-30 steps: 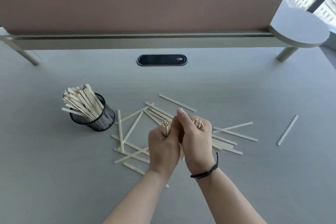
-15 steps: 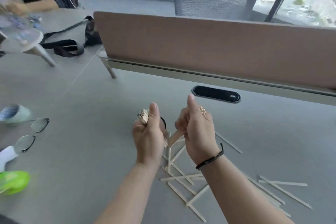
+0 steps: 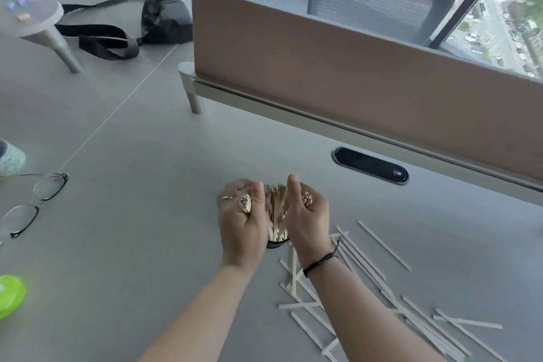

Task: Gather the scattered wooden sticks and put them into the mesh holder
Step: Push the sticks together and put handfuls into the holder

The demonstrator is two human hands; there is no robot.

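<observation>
The black mesh holder stands mid-table, mostly hidden behind my hands; only its lower rim and the packed wooden sticks in the holder show between them. My left hand is curled around a small bundle of sticks, whose ends poke out by the knuckles, just left of the holder. My right hand, with a black wrist band, grips a second bundle on the holder's right side. Several scattered sticks lie flat on the grey table, right of and nearer than the holder.
Eyeglasses and a green object lie at the left edge, near a pale cup. A brown divider panel runs behind, with a black cable port in front of it. A black bag sits far left.
The view swung left and up. Both hands, each still holding its bundle, moved from above the scattered pile to either side of the mesh holder.
</observation>
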